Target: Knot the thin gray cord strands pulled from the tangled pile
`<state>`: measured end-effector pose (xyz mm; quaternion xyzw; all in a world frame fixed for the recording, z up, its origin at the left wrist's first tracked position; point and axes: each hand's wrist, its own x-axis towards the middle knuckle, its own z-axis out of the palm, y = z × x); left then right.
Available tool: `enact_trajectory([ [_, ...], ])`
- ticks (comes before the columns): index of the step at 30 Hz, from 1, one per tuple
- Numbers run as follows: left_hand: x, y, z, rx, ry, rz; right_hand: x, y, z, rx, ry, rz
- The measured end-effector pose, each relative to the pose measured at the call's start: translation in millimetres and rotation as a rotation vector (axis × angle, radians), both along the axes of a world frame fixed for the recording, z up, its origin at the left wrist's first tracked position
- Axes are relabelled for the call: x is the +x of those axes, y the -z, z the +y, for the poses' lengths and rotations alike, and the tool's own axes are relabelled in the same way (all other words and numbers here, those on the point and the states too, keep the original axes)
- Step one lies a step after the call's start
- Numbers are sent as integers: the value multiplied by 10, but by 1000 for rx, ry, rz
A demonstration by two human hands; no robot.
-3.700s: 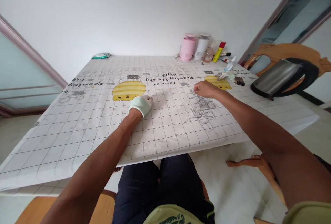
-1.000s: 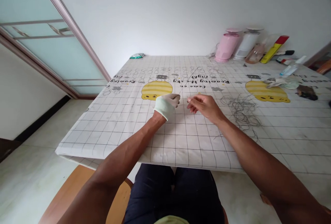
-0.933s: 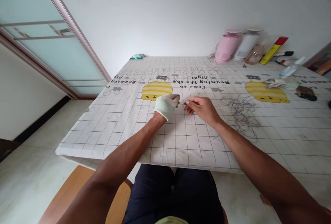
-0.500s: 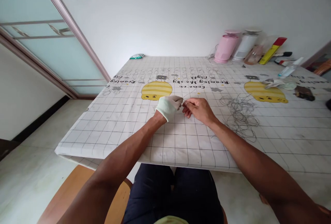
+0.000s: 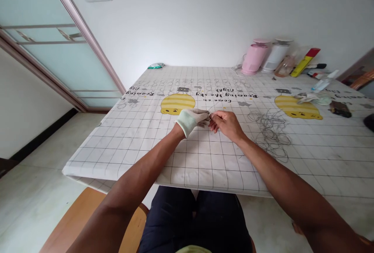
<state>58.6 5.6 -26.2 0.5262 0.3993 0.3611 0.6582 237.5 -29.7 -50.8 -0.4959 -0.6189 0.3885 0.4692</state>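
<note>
My left hand [image 5: 195, 120] wears a white glove with a pale green cuff, its fingers together and pinching at the tips. Bare, my right hand [image 5: 224, 122] pinches with thumb and forefinger right against the left fingertips. A thin grey wire [image 5: 214, 106] shows faintly between them; most of it is hidden by the fingers. To the right of my right hand lies a loose tangle of thin wire [image 5: 270, 134]. Small wire loops [image 5: 216, 83] lie in rows farther back on the tablecloth.
The checked tablecloth [image 5: 140, 144] covers the table, which meets the wall. At the back right stand a pink device [image 5: 253, 58], a white device [image 5: 274, 56] and a yellow-red box [image 5: 305, 63]. A crumpled glove [image 5: 314, 98] and a dark item [image 5: 340, 109] lie right. A green packet [image 5: 156, 65] rests back left.
The gloved left fingers have straightened somewhat and moved slightly right. My right hand keeps its pinch nearly in place. The whole view has shifted a little.
</note>
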Motion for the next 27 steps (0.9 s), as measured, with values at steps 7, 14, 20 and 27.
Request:
enact_trajectory([
  [7, -77, -7, 19, -28, 185, -66, 0, -49, -72, 85, -49, -167],
  [14, -60, 13, 23, 52, 133, 55, -29, -23, -104, 97, -58, -179],
  [20, -52, -27, 13, 113, 34, 109, -19, -33, -77, -32, -152, 40],
  [27, -157, -80, 15, 76, -4, 81, 68, -130, -61, -46, -160, 407],
])
